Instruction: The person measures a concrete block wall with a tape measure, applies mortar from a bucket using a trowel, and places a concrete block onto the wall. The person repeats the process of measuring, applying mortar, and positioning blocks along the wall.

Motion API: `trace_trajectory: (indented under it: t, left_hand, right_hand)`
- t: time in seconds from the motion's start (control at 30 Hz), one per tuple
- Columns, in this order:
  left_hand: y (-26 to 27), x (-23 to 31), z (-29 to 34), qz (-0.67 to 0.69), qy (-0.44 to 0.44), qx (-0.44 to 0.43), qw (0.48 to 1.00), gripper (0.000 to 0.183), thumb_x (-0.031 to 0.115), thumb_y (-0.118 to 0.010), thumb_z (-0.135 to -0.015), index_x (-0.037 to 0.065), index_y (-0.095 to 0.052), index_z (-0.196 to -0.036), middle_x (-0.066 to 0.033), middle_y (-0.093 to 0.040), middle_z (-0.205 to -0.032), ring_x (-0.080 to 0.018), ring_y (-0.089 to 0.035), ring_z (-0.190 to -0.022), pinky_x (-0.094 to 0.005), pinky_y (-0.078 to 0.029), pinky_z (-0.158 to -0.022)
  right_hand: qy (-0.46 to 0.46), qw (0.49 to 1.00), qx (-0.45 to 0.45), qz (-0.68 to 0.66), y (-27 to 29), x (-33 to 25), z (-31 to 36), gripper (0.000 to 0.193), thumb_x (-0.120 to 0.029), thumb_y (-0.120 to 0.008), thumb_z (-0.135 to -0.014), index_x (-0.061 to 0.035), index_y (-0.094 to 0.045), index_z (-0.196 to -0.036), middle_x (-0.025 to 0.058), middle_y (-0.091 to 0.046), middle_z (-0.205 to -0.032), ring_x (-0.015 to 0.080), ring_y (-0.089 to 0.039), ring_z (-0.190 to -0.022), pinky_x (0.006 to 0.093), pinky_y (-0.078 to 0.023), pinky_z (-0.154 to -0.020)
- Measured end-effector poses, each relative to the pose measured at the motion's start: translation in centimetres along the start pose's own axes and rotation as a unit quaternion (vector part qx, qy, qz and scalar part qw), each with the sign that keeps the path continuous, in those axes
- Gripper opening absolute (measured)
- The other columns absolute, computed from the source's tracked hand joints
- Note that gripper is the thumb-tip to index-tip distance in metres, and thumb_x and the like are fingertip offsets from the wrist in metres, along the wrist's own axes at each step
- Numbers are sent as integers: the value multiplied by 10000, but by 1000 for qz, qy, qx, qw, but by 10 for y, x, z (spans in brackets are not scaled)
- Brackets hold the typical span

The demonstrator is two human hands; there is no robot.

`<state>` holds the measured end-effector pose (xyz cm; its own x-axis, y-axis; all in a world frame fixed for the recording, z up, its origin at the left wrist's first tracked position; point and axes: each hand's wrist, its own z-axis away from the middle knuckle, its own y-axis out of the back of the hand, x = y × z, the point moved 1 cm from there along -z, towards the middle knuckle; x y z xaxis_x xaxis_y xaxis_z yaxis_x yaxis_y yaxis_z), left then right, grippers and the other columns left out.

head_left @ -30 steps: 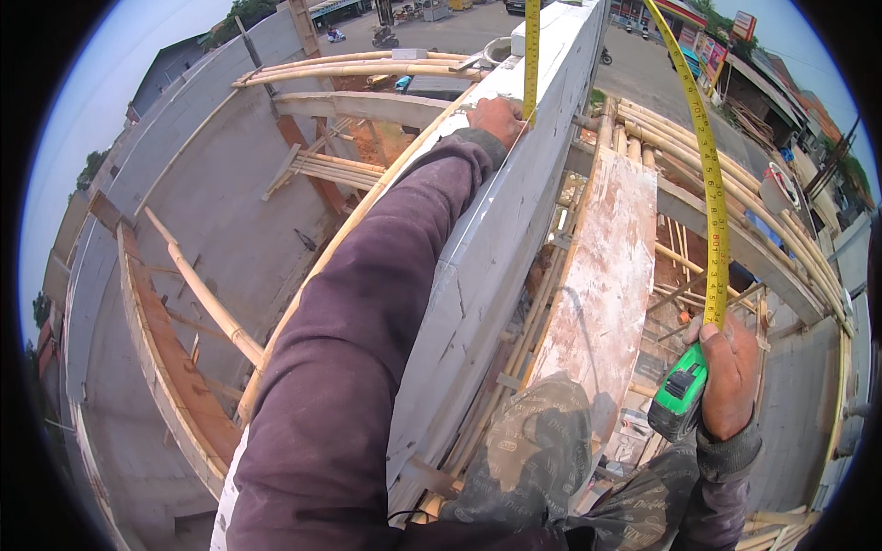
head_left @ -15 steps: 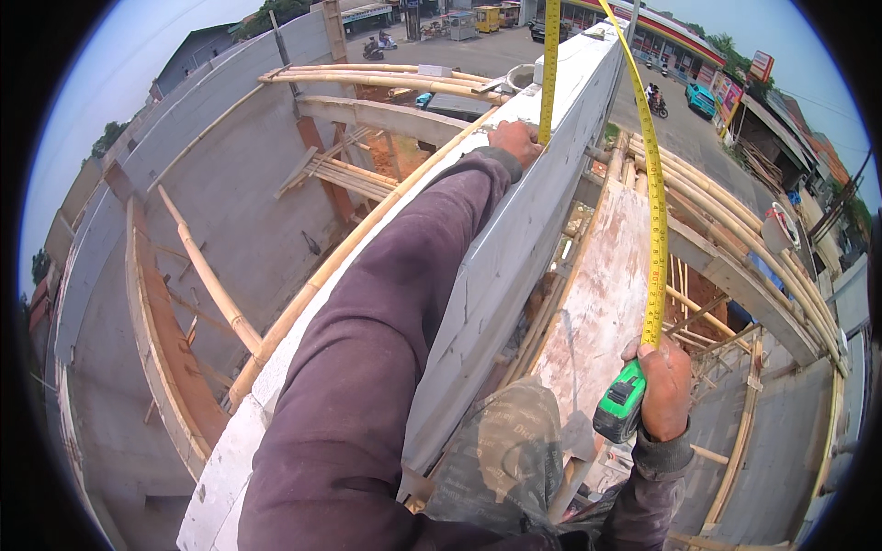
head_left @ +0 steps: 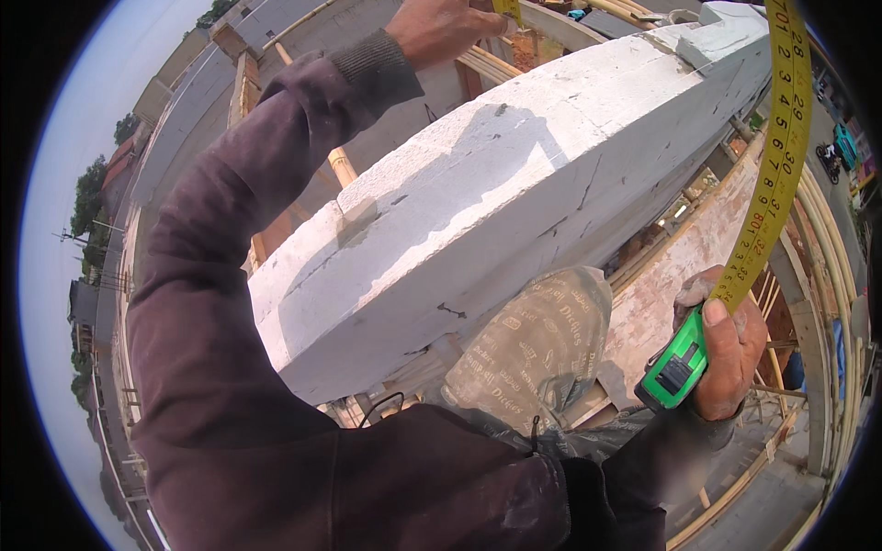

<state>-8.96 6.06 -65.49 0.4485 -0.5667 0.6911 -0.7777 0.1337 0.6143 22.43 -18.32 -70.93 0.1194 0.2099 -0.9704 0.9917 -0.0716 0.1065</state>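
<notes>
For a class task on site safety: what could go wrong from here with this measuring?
The yellow blade stretches far out of the green tape measure; it might buckle or whip back towards the bare right hand.

The left hand reaches out across the white block wall, so the person could overreach and lose balance.

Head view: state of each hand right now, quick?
Left hand: at the yellow tape blade; open or closed cannot be told.
Right hand: closed, holding the green tape measure.
</notes>
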Motion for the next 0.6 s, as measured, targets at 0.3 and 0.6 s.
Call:
trace_trajectory:
  t: [0.3,0.6]
  left_hand:
    - [45,110,204,-210,179,76,958,315,222,-676,-882,-20,-697,-1082,-178,-714,-1005,-247,-702,-854,-365,-582,-801]
    - [69,164,337,-158,414,238,864,194,119,-687,-853,-36,-724,-964,-87,-723,-905,-137,-655,-844,-275,-512,-823]
  right_hand:
    - [42,984,-165,-51,-38,-23,-8,303,-203,-515,-824,76,-626,-868,106,-570,-730,155,-478,-633,284,-368,-584]
    - [84,932,-336,-110,-77,-39,-2,235,-126,-510,-796,76,-625,-828,137,-546,-710,195,-477,-607,328,-376,-571]
